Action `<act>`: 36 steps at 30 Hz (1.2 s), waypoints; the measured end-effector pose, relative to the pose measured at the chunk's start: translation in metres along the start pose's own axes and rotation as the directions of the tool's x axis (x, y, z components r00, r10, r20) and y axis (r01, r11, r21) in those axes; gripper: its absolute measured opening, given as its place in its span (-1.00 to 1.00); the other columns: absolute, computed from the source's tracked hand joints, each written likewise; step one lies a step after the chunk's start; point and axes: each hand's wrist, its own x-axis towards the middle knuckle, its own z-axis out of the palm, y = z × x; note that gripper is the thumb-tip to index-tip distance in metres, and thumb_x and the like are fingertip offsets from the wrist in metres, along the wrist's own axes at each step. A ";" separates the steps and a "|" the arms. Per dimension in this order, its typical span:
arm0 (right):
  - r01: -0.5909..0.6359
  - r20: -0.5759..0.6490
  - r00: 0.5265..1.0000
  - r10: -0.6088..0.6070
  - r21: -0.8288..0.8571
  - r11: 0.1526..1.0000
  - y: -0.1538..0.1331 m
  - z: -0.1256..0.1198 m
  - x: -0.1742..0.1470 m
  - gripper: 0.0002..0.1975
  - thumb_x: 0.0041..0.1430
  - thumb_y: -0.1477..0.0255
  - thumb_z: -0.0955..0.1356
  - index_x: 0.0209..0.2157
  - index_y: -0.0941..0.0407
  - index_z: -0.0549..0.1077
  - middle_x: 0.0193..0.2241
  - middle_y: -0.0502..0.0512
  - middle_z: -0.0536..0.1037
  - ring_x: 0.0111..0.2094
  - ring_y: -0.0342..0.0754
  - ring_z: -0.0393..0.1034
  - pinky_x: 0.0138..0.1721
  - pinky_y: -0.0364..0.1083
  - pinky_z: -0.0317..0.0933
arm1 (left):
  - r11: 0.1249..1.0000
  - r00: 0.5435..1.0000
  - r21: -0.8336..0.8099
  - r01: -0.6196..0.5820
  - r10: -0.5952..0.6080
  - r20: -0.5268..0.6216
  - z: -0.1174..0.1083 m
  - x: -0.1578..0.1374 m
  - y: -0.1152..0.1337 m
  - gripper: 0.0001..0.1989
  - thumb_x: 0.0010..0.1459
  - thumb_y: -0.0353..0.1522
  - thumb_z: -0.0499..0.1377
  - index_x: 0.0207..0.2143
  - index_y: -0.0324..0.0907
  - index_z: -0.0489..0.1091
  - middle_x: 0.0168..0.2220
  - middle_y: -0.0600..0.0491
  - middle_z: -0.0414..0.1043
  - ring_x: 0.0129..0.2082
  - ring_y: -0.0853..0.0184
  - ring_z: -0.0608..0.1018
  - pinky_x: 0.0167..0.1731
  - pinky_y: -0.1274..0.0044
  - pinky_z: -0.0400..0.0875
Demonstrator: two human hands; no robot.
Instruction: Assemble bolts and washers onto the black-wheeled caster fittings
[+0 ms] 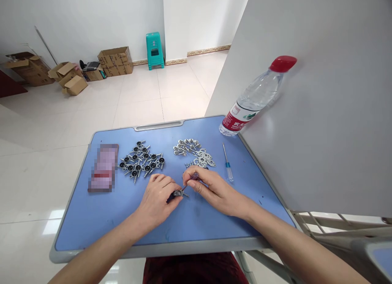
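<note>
My left hand (161,196) is closed around a small metal lock-like part (178,193), pinching it over the table. A small screwdriver (194,176) with a purplish handle is in my right hand (214,190), its thin shaft slanting down to the part. Most of the part is hidden by my left fingers. Left of my hands lie several similar parts with round black faces (146,156). Beyond my right hand are several silver levers (186,147), flat oval metal plates (203,157) and tiny screws (189,165).
A blue-handled screwdriver (228,165) lies on the right of the blue table (107,218). By the grey panel stands a water bottle (241,112) with a red cap. A blurred purple rectangular object (104,167) lies at left. Cardboard boxes (114,61) and a teal stool (154,50) stand beyond.
</note>
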 end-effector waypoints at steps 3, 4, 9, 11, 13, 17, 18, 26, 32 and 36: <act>0.020 -0.007 1.000 -0.021 -0.035 0.999 0.000 0.000 0.000 -0.85 0.37 0.43 0.16 -0.25 0.10 0.31 -0.37 0.03 0.45 -0.39 -0.13 0.29 -0.33 -0.15 0.23 | 1.000 1.000 -0.005 -0.003 0.003 0.000 0.000 0.000 0.000 -0.95 0.17 -0.40 0.22 -0.28 -0.14 0.42 -0.36 0.11 0.46 -0.33 0.30 0.44 -0.20 0.38 0.24; 0.045 -0.014 0.999 -0.046 -0.050 0.998 0.000 0.000 0.000 -0.85 0.37 0.43 0.16 -0.25 0.10 0.32 -0.36 0.04 0.45 -0.39 -0.14 0.30 -0.32 -0.15 0.23 | 1.000 1.000 -0.006 -0.004 0.004 0.001 0.000 0.000 -0.001 -0.95 0.17 -0.40 0.22 -0.28 -0.14 0.41 -0.36 0.11 0.46 -0.33 0.30 0.44 -0.21 0.38 0.24; 0.215 -0.075 0.969 -0.236 -0.214 0.953 0.004 0.009 0.002 -0.82 0.38 0.36 0.19 -0.19 0.12 0.37 -0.38 0.07 0.49 -0.40 -0.12 0.35 -0.33 -0.14 0.28 | 1.000 1.000 0.006 -0.010 0.010 -0.015 0.001 -0.001 -0.001 -0.97 0.17 -0.41 0.22 -0.32 -0.16 0.40 -0.37 0.10 0.45 -0.34 0.30 0.43 -0.22 0.38 0.25; 0.247 -0.122 0.948 -0.295 -0.303 0.920 0.008 0.015 0.003 -0.78 0.39 0.33 0.19 -0.09 0.12 0.37 -0.39 0.08 0.52 -0.41 -0.10 0.37 -0.33 -0.12 0.30 | 1.000 1.000 0.009 -0.007 0.007 -0.015 0.002 -0.001 -0.001 -0.98 0.18 -0.41 0.20 -0.33 -0.15 0.40 -0.36 0.10 0.45 -0.33 0.29 0.44 -0.21 0.38 0.26; 0.274 -0.139 0.929 -0.342 -0.360 0.892 0.011 0.019 0.004 -0.73 0.39 0.33 0.18 0.01 0.12 0.34 -0.36 0.11 0.54 -0.38 -0.07 0.40 -0.32 -0.09 0.32 | 1.000 1.000 0.009 -0.003 0.003 -0.013 0.002 -0.001 -0.001 -0.97 0.19 -0.41 0.18 -0.35 -0.15 0.40 -0.36 0.10 0.45 -0.32 0.29 0.44 -0.21 0.38 0.26; 0.306 -0.100 0.931 -0.351 -0.313 0.899 0.012 0.022 0.004 -0.69 0.40 0.41 0.15 0.11 0.11 0.25 -0.26 0.14 0.56 -0.33 -0.07 0.45 -0.30 -0.09 0.37 | 1.000 1.000 0.009 -0.003 0.003 -0.012 0.002 -0.001 -0.001 -0.96 0.19 -0.42 0.17 -0.35 -0.15 0.40 -0.36 0.09 0.45 -0.32 0.28 0.44 -0.21 0.37 0.27; 0.304 -0.103 0.933 -0.344 -0.287 0.909 0.011 0.022 0.004 -0.68 0.40 0.43 0.14 0.13 0.10 0.23 -0.25 0.13 0.56 -0.31 -0.08 0.46 -0.28 -0.10 0.38 | 1.000 1.000 0.008 -0.004 0.004 -0.013 0.002 -0.001 0.000 -0.97 0.19 -0.42 0.17 -0.34 -0.15 0.39 -0.37 0.09 0.45 -0.32 0.28 0.44 -0.21 0.37 0.27; 0.356 -0.088 0.914 -0.397 -0.298 0.886 0.007 0.015 0.006 -0.74 0.40 0.45 0.14 0.05 0.11 0.30 -0.27 0.10 0.57 -0.29 -0.09 0.47 -0.29 -0.11 0.35 | 1.000 1.000 -0.004 -0.001 0.001 -0.016 0.001 -0.001 -0.001 -1.00 0.18 -0.42 0.19 -0.32 -0.16 0.40 -0.34 0.08 0.47 -0.31 0.27 0.44 -0.21 0.36 0.26; 0.372 -0.094 0.907 -0.411 -0.282 0.884 0.002 0.007 0.006 -0.74 0.38 0.52 0.15 0.03 0.12 0.33 -0.29 0.10 0.56 -0.29 -0.09 0.42 -0.25 -0.10 0.31 | 1.000 1.000 -0.021 0.006 -0.006 -0.001 0.001 -0.002 0.000 -0.90 0.15 -0.43 0.24 -0.26 -0.14 0.42 -0.33 0.09 0.48 -0.29 0.26 0.45 -0.18 0.35 0.25; 0.334 -0.151 0.892 -0.426 -0.415 0.846 0.007 0.011 0.006 -0.79 0.37 0.45 0.20 -0.05 0.13 0.39 -0.36 0.10 0.55 -0.38 -0.10 0.40 -0.35 -0.13 0.29 | 1.000 1.000 -0.010 0.002 -0.002 -0.004 0.001 -0.001 0.000 -0.93 0.14 -0.43 0.25 -0.31 -0.16 0.41 -0.36 0.10 0.46 -0.32 0.27 0.44 -0.20 0.36 0.25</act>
